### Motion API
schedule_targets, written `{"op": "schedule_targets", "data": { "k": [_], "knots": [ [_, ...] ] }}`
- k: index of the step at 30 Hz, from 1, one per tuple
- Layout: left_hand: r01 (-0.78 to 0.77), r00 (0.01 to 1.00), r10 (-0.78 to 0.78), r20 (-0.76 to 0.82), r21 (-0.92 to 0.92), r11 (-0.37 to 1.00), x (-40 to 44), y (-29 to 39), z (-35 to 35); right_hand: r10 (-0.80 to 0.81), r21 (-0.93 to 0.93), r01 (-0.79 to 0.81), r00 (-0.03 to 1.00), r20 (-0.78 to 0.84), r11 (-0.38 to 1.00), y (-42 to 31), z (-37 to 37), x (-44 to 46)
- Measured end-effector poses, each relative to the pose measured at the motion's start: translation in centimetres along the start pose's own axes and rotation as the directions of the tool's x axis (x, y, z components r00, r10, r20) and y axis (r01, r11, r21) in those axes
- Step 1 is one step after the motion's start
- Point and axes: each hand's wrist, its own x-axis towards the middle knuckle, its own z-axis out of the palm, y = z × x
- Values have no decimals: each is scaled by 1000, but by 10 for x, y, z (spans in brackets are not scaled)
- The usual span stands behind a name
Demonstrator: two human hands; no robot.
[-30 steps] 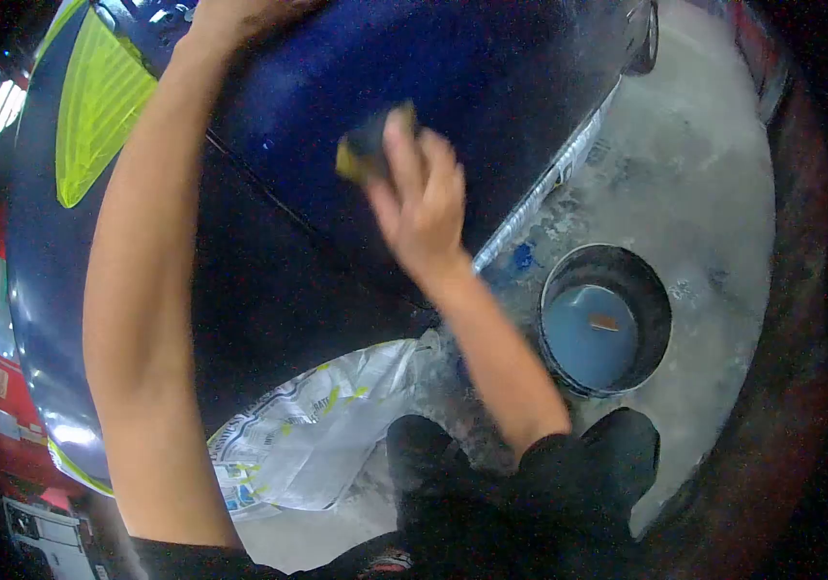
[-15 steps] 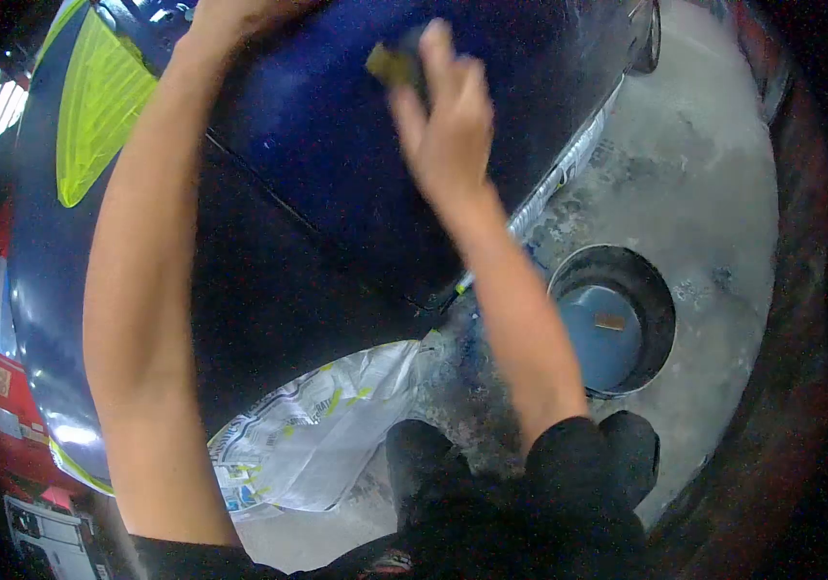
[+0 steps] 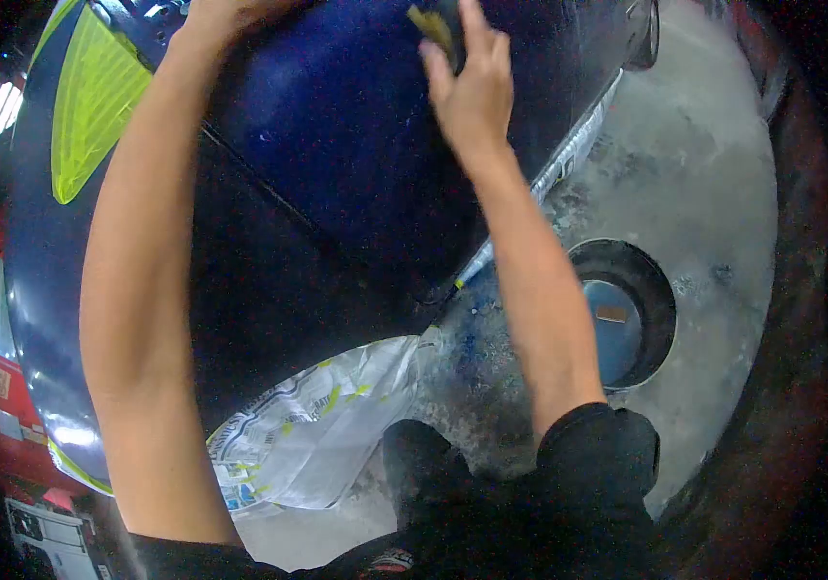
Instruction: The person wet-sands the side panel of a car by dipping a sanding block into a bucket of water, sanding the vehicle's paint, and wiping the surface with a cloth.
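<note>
My right hand (image 3: 480,92) is closed on what looks like a sanding block (image 3: 431,27), yellowish with a dark side and a little blurred. It is over the dark blue car panel (image 3: 337,126), near the top of the view. My left hand (image 3: 240,12) reaches to the panel's upper left part, and its fingers are cut off by the top edge. The left forearm crosses a panel seam.
A bucket (image 3: 660,333) on the concrete floor (image 3: 713,193) holds liquid and a small brown block (image 3: 612,314). Yellow-green tape (image 3: 95,101) covers a lamp-shaped area. Masking paper (image 3: 337,425) covers a rounded part near my legs; silvery masking (image 3: 569,155) runs along the panel's lower edge.
My right hand has moved up and to the right across the panel with the sanding block. My left hand has stayed nearly in place.
</note>
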Motion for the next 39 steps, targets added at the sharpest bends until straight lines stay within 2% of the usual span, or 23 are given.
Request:
{"op": "schedule_targets", "data": {
  "k": [1, 3, 6, 7, 10, 12, 13, 14, 15, 17, 20, 21, 23, 24, 25, 26, 27, 29, 31, 33, 35, 37, 39],
  "knots": [
    [1, 1000, -1, -4, 11, 1000, 1, 2, -3, 102, 15, -102, 995, -1, 995, -16, -10, 15],
    [18, 1000, -18, 6, 8, 1000, 0, 8, -10, 99, 35, -97, 992, -74, 995, -18, 3, -11],
    [-38, 999, 38, -16, 37, 999, 8, -3, -1, -4, 56, 1, 998, 56, 998, -76, -16, -131],
    [-21, 1000, 22, -11, 37, 999, 9, -1, -1, -19, 149, 18, 1000, 9, 989, -81, -13, -171],
    [-6, 1000, 6, 1, 14, 1000, 5, 1, 3, -110, -28, 112, 992, 63, 993, -53, -15, -116],
    [-31, 999, 31, -20, -21, 999, 3, -5, 1, 14, 39, -16, 999, 38, 999, -25, -5, -35],
    [-8, 1000, 8, -4, -17, 1000, 1, -4, 2, 26, -25, -26, 1000, -12, 999, -8, 2, -3],
    [16, 1000, -16, 7, -9, 1000, 1, -2, 0, 169, -3, -169, 986, 10, 986, -26, -12, 20],
    [38, 999, -38, 16, 0, 999, 2, 0, -3, 208, -22, -208, 978, 6, 978, -29, -8, 21],
    [28, 999, -28, 25, 6, 1000, 5, -5, -1, 100, 16, -99, 993, -58, 995, -27, 4, -23],
    [-7, 1000, 7, -10, 7, 1000, 8, -1, -5, 12, 89, -16, 999, 47, 996, -71, -14, -145],
    [-24, 999, 24, -21, 3, 1000, 8, 2, -5, -1, 97, -6, 997, 72, 995, -81, -23, -156],
    [-30, 999, 30, -26, -7, 1000, 9, 0, -3, -124, 3, 124, 991, 45, 992, -48, -13, -134],
    [-30, 999, 30, -19, -17, 999, 6, -2, -1, -127, -12, 128, 991, 49, 992, -36, -10, -100],
    [-6, 1000, 6, -7, -7, 1000, 4, -2, 0, -51, 47, 48, 997, 64, 998, -23, -10, -60],
    [19, 1000, -19, 4, 2, 1000, 4, 0, -1, -63, -16, 62, 997, -43, 998, 3, 2, -25],
    [40, 999, -40, 15, 11, 999, 3, 3, -2, 52, 21, -52, 998, -32, 998, 8, -5, 5],
    [15, 1000, -15, 13, -7, 1000, 3, 1, -2, 139, -16, -140, 987, -80, 990, 6, 5, 11],
    [8, 1000, -8, 17, 3, 1000, 5, 6, -7, 98, 39, -95, 993, -68, 995, -31, -1, -34],
    [-20, 1000, 20, -7, 16, 1000, 7, 2, -4, -14, 8, 14, 1000, -15, 1000, -73, -9, -117],
    [-47, 998, 47, -32, 14, 999, 10, -2, -2, -45, 94, 40, 998, 51, 995, -78, -14, -159],
    [-74, 996, 74, -54, -2, 997, 7, -7, 3, -133, -59, 133, 991, 10, 989, -57, -8, -102],
    [-71, 997, 71, -44, -4, 997, 7, -6, 1, -16, -25, 16, 1000, 0, 1000, -29, -1, -25]
  ]
}}
